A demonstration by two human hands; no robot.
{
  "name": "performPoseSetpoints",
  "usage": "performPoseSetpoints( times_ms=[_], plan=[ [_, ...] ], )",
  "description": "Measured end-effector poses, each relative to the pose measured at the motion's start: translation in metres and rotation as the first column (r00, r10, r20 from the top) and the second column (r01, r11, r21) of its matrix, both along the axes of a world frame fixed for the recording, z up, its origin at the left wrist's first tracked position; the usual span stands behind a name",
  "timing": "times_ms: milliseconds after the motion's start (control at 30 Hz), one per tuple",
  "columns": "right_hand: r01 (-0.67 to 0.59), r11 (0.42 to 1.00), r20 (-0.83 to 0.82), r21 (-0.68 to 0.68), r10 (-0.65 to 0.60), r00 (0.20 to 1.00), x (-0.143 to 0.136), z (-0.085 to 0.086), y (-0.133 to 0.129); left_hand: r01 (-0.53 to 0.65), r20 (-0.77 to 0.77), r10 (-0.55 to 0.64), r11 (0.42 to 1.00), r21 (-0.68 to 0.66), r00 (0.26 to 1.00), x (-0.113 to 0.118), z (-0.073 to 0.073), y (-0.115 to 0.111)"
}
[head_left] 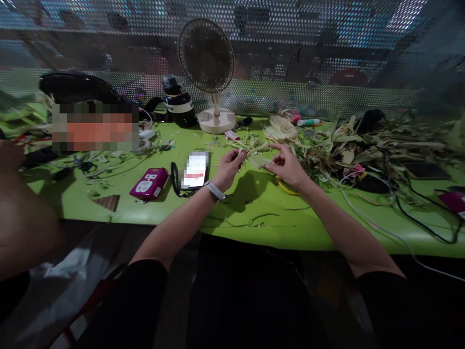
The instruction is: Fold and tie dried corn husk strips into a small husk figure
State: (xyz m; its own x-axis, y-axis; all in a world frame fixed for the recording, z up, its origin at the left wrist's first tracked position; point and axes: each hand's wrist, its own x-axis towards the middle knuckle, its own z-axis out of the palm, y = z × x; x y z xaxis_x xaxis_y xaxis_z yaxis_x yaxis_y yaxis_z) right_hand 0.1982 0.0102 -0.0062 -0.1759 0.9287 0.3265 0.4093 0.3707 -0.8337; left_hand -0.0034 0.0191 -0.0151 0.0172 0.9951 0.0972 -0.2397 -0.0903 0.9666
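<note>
Over the green table, a pale green piece of corn husk (258, 159) stretches between my two hands. My left hand (231, 167), with a light watch band on its wrist, pinches the husk's left end between thumb and fingers. At the other end, my right hand (286, 167) has its curled fingers and thumb on the husk. Thin green shreds stick out above the left fingertips. Just under the right wrist lies a yellow ring-shaped thing (286, 186). A bundle of dry husk (279, 128) rests behind my right hand.
A phone (195, 169) with a strap and a magenta power socket box (149, 183) lie left of my hands. Behind stand a fan (207, 58) and a black bottle (179, 104). Husks (345, 145) and cables crowd the right. Another person's arm (25, 218) is at far left.
</note>
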Motion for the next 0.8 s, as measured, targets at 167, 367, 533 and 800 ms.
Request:
performPoseSetpoints(
  times_ms=[167,367,533,800],
  plan=[
    [-0.005,0.992,0.352,0.124,-0.039,0.935,0.009,0.013,-0.003,-0.043,-0.022,0.043,0.999,0.011,0.999,0.0,0.001,0.001],
    [0.086,0.949,0.131,0.305,-0.131,0.983,0.006,0.028,-0.012,0.011,-0.035,-0.012,0.999,-0.031,0.999,0.002,0.0,-0.002],
    [-0.095,0.994,-0.208,0.057,0.105,0.972,-0.012,0.024,-0.022,0.141,-0.018,-0.141,0.99,-0.03,0.99,0.008,-0.001,-0.011],
    [-0.196,0.978,-0.358,-0.075,0.157,0.92,-0.017,0.007,-0.011,0.149,-0.036,-0.151,0.988,-0.042,0.988,0.015,0.008,-0.02]
  ],
)
